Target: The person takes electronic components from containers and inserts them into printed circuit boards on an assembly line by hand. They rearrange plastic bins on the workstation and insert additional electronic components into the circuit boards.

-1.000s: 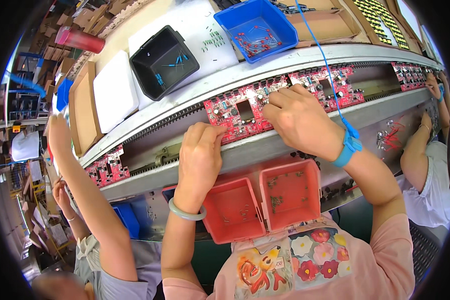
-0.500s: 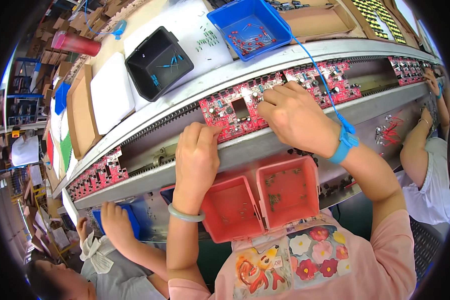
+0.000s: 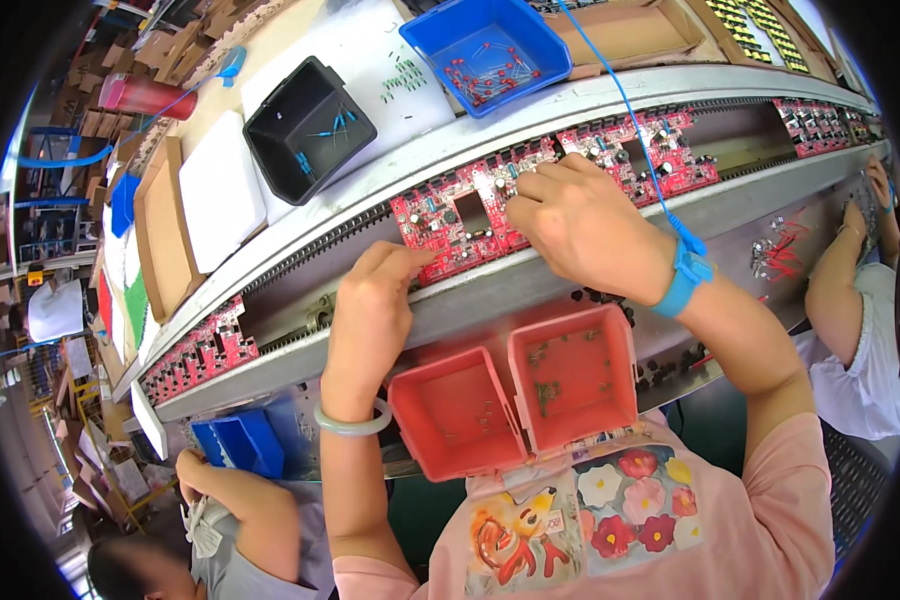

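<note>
Red printed circuit board (image 3: 445,225) sits in the metal conveyor track (image 3: 470,275), in front of the wearer, with a rectangular cutout and small components across it. The left hand (image 3: 370,315) has its fingers bunched near the thumb, fingertips at the board's near left corner; whether they pinch anything I cannot tell. The right hand (image 3: 590,225) is loosely curled over the board's right end, covering that part; its fingertips are hidden beneath it, so its grip cannot be told.

A blue cord (image 3: 625,100) passes before the neighbouring red board (image 3: 685,165) toward the blue wrist strap (image 3: 685,280). Small parts in the right red bin (image 3: 595,400) are hard to make out. At the lower left, a co-worker (image 3: 250,520) is cut off by the dark fisheye rim. Tiny lettering on the pink shirt's (image 3: 750,470) animal print is too small to read.
</note>
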`<state>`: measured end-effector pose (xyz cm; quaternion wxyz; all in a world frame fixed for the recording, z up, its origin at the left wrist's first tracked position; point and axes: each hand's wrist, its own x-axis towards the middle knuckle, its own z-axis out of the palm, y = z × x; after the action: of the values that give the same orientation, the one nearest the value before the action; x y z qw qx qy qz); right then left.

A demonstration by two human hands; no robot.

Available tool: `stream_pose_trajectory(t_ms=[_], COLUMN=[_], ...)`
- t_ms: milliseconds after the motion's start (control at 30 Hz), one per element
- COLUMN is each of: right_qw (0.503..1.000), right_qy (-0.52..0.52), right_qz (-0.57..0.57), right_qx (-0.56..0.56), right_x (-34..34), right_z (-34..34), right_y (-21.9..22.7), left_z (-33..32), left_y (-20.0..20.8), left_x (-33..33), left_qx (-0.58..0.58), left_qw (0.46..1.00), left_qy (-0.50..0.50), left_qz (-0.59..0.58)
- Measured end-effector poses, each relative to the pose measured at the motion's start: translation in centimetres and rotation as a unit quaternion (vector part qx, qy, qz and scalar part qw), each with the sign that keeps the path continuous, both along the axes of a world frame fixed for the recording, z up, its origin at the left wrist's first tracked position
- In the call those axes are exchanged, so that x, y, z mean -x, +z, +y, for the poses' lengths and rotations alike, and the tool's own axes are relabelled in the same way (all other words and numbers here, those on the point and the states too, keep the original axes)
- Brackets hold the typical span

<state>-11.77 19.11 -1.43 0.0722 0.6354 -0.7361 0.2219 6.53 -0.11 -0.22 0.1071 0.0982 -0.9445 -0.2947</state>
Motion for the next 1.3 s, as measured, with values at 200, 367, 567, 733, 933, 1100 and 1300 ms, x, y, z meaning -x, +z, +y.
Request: stream_pose_trajectory(t_ms=[200, 367, 567, 733, 933, 1100, 1300], right_qw=[1.0, 0.996, 0.993, 0.949, 0.955, 0.978, 0.986], right_qy=[-0.004, 0.008, -0.089, -0.26, -0.251, -0.205, -0.148], right_qz=[0.0, -0.023, -0.067, -0.108, -0.156, -0.024, 0.051], right_qx=[-0.008, -0.084, -0.031, -0.139, -0.025, 0.044, -0.051], right_x=[-0.2, 0.8, 3.7, 6.2, 10.8, 20.8, 27.3], right_z=[0.4, 1.1, 9.5, 19.0, 13.8, 3.6, -4.7], right_y=[-0.2, 1.7, 7.6, 7.7, 8.3, 4.5, 2.9], left_z=[0.4, 1.6, 1.2, 2.0, 2.7, 3.5, 3.6], left_y=[0.2, 0.2, -0.1, 0.0, 0.0, 1.7, 6.4], left_x=[-0.1, 0.6, 0.9, 1.9, 2.3, 3.8, 11.4], left_qx=[-0.037, 0.112, 0.07, 0.042, 0.002, 0.024, 0.073], left_qw=[0.999, 0.993, 0.997, 0.998, 1.0, 0.999, 0.993], left_qy=[0.006, -0.027, -0.015, -0.005, 0.006, -0.03, -0.035], left_qz=[0.021, -0.001, 0.036, 0.044, 0.014, 0.024, 0.083])
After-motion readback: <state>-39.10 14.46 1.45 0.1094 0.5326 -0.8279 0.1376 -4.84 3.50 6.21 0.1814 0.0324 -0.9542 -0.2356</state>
